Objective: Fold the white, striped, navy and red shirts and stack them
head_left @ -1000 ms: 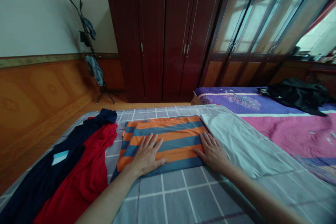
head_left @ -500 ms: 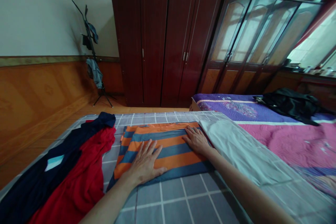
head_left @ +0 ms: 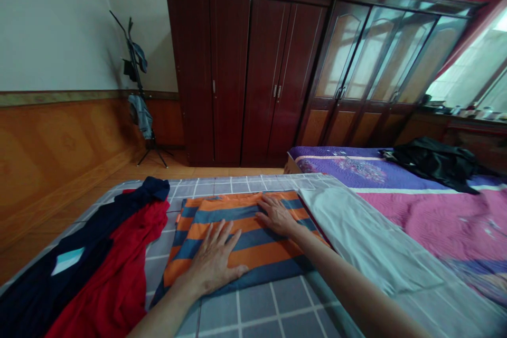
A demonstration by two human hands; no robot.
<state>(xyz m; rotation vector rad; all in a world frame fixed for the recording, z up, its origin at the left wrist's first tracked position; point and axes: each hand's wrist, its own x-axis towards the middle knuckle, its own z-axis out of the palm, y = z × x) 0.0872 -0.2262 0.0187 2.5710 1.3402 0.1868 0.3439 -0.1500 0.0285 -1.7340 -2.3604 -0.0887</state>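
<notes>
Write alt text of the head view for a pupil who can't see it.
A person's left hand and right hand rest on an orange-and-blue striped cloth, over a grey checked cover. A red garment and navy garment lie to the left, a pale cloth to the right; dark wardrobes stand behind.

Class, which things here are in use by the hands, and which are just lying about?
In use: striped cloth, under left hand and right hand; checked sheet beneath.
Apparently just lying about: red cloth, navy cloth, pale cloth, black garment.
</notes>
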